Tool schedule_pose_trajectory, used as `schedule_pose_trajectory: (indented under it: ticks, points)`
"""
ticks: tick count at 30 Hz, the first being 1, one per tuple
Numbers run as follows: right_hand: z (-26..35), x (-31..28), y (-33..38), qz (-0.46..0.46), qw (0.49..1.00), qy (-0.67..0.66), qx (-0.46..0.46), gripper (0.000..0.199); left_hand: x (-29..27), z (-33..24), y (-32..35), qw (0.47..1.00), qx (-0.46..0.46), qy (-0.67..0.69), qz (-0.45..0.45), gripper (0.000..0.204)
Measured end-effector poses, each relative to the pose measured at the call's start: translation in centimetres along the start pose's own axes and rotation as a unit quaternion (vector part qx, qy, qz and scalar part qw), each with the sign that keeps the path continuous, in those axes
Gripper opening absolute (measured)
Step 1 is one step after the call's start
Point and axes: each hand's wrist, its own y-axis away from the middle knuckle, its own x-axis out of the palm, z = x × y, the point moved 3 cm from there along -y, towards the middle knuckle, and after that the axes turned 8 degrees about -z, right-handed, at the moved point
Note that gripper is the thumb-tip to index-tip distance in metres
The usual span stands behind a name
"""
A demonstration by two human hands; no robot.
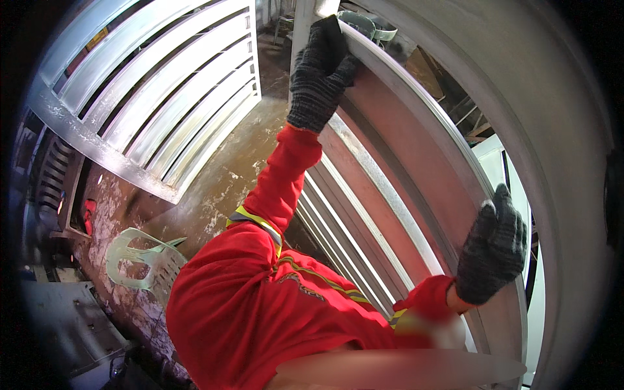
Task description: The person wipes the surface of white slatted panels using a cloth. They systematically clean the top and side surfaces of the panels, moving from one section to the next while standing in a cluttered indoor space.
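Observation:
A tall metal panel with long slats (409, 149), part reddish and part pale grey, leans across the right half of the head view. My left hand (318, 81), in a dark grey knit glove, is closed round its upper end; the fingertips look almost black and their details are lost. Farther down, my right hand (492, 250), gloved alike, lies against the panel's right edge with the fingers stretched out. My red sleeves carry yellow reflective bands. A wide grey metal surface (552, 130) curves past just right of the panel.
At the upper left stands another slatted panel (162, 78), silvery and brightly lit. A pale green plastic chair (148, 263) is on the stained floor (214, 175). A grey flat-topped piece (71, 318) sits at lower left, with a small red object (89, 216) behind. More chairs (367, 27) show at the top.

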Motion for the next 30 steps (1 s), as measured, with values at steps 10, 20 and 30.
schedule_pose_trajectory:
  ticks: [10,20,30]
  points:
    - [-11.0,-2.9,5.7,0.051,0.978,0.198,0.048,0.027,-0.6,1.4,0.2,0.906,0.238,-0.339,-0.091,0.065]
    - [-8.6,-3.0,4.6,0.012,0.962,0.255,0.094,0.037,0.3,-0.7,2.5,0.932,0.183,-0.301,-0.086,0.064]
    - [-8.6,-2.7,4.5,0.012,0.973,0.17,0.157,0.038,-0.2,1.5,3.3,0.986,0.098,-0.132,-0.041,0.058]
